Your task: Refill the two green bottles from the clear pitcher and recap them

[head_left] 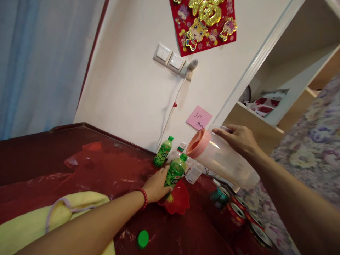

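Note:
My left hand, a red bead bracelet at its wrist, is closed round a green drink bottle. Just below that bottle is a red scalloped dish; whether the two touch, I cannot tell. My right hand grips the handle of a translucent plastic pitcher with a pink lid. The pitcher is tilted, its lid end pointing left and close to the held bottle's top. No stream of liquid can be made out. A loose green cap lies on the table near my left forearm.
Behind the held bottle stand another green bottle and clear bottles. Several drink cans are grouped at the right. A yellow towel lies at left on the red-covered table. A white cord runs down the wall.

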Demonstrator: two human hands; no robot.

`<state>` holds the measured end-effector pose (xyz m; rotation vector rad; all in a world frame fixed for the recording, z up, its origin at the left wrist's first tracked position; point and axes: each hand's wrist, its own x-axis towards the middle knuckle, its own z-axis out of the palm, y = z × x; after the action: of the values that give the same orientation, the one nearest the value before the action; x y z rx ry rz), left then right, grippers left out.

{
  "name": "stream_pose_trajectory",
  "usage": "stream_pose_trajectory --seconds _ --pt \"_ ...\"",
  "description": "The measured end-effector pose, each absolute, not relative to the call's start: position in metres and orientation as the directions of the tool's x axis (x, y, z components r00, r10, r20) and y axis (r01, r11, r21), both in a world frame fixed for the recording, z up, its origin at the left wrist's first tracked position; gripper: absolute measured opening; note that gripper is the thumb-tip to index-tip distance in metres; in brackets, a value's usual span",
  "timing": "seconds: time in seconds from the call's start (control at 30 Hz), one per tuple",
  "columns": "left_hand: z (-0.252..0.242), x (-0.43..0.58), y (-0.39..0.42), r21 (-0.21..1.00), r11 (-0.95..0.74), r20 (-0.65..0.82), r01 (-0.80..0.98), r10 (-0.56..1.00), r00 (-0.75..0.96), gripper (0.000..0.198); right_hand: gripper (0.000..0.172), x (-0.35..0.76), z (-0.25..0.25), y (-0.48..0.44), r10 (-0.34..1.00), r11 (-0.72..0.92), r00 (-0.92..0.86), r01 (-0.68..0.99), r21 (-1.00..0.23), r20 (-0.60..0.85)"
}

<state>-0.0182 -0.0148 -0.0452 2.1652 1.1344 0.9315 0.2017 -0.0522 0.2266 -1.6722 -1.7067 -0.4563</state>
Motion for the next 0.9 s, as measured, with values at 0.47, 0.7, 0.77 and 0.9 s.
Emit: stream_pose_trajectory --seconds 0.47,0.7,0.77,0.9 --pt "-0.0442 -0.019 -0.0146 0.712 -0.51 0.326 0.483 0.849 0.416 0.087 0.072 0.2008 0.2307 -0.0506 0.739 0.095 0.069 0.974 -0.205 0.671" --pt "-0.0427 -0.0199 -0.0162 0.716 -0.51 0.328 0.476 0.849 0.415 0.086 0.078 0.1998 0.2328 -0.0513 0.737 0.091 0.068 0.976 -0.198 0.672" --pt "-0.043 -0.0199 -0.0161 0.715 -0.509 0.325 0.479 0.849 0.417 0.087 0.078 0.2005 0.2329 -0.0512 0.738 0.092 0.066 0.976 -0.196 0.672" --pt "-0.0435 -0.0194 -0.0153 0.707 -0.513 0.326 0.487 0.847 0.419 0.087 0.078 0.2027 0.2325 -0.0503 0.734 0.095 0.063 0.976 -0.194 0.676"
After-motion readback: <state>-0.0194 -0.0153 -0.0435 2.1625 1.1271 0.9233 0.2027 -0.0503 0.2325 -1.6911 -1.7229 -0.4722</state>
